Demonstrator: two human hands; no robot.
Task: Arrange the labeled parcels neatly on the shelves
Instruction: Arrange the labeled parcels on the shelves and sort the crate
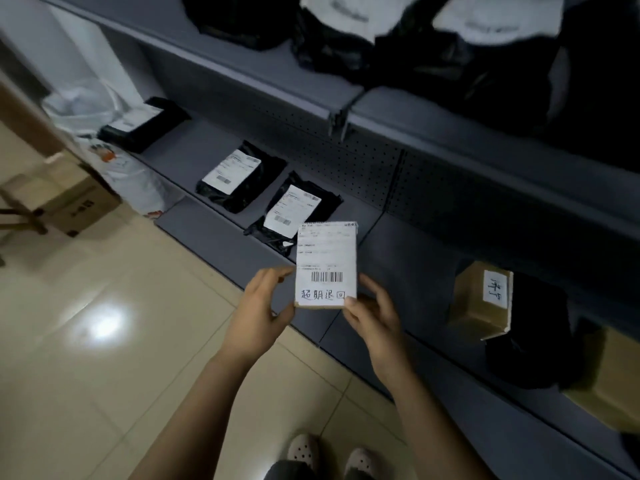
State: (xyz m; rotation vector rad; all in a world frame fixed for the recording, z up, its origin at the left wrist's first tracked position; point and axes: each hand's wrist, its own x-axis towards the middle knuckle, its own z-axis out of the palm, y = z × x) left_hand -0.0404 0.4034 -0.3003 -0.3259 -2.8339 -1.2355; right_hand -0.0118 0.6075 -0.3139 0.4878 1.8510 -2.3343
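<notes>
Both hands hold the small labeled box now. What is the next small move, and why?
Probably lower the small box onto the bare shelf just right of the nearest black parcel. Both hands, left and right, hold it label up above that gap.

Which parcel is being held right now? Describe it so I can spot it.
Start at the grey bottom shelf. In front of its edge, both hands hold a small flat box. Unlike the black bags behind it, it is cardboard, with handwriting under the barcode.
</notes>
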